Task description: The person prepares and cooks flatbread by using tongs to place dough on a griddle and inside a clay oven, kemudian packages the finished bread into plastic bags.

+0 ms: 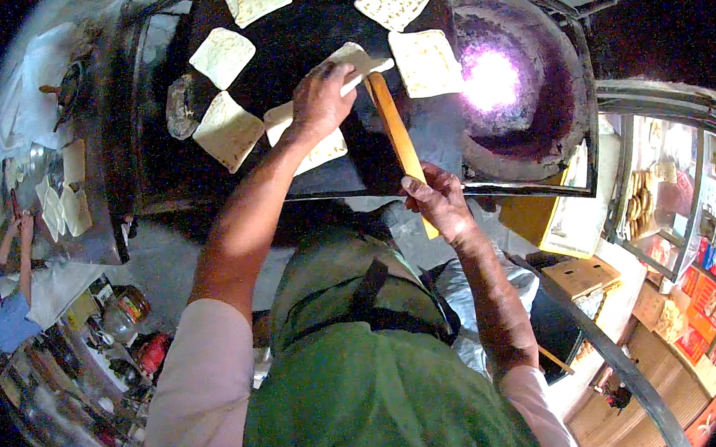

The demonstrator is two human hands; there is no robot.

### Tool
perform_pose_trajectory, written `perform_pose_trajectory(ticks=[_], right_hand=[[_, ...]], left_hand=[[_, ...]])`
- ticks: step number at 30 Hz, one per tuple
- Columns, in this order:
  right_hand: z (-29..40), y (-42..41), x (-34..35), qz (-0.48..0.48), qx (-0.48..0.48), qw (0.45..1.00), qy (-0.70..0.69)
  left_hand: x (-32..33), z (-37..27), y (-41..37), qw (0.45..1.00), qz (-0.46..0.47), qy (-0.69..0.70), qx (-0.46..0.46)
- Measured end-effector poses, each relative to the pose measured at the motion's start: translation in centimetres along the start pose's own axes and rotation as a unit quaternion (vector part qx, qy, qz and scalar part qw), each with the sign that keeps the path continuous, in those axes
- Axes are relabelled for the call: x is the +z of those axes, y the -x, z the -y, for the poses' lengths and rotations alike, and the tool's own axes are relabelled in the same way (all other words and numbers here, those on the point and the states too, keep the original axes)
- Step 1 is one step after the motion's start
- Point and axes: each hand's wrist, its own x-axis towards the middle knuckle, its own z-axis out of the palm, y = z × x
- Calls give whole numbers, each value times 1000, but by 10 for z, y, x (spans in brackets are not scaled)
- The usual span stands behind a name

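My left hand (322,99) grips the edge of a flatbread (351,56), which is partly lifted from the dark griddle (295,42). The tip of a flat wooden stick (395,123) meets the near edge of that bread, and my right hand (436,200) is closed around the stick's lower part. Below my left wrist another square flatbread (325,153) lies partly covered by the hand. Several more pale, brown-spotted breads lie around in a ring, among them one (425,63) at the right edge of the griddle and one (228,131) at the left.
A round oven opening (537,135) with a bright glow (491,79) adjoins the griddle at right. A dark lump (180,107) sits at the griddle's left. Far left, another person's hands (23,220) are beside pale dough pieces (52,207). A metal rail (616,354) runs at lower right.
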Motion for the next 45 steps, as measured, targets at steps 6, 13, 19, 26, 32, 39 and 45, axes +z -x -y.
perform_pose_trajectory(ticks=[6,13,19,26,32,39,45], right_hand=[[-48,38,-22,-81,-34,995,-47],[-78,90,-34,-100,35,992,-67],[-87,91,-43,-128,53,986,-93],[-47,7,-64,-171,-61,981,-67],[22,-36,-60,-140,-124,948,259],[-14,10,-56,-91,-117,960,239],[-108,83,-43,-41,-49,998,19]], left_hand=[[-54,-11,-33,782,57,562,-265],[-53,-3,-18,889,158,318,-289],[-45,52,64,984,57,142,-94],[-46,-12,107,996,64,-28,56],[-50,5,139,989,64,-92,99],[-69,12,138,992,65,-90,65],[-55,4,147,984,130,-96,79]])
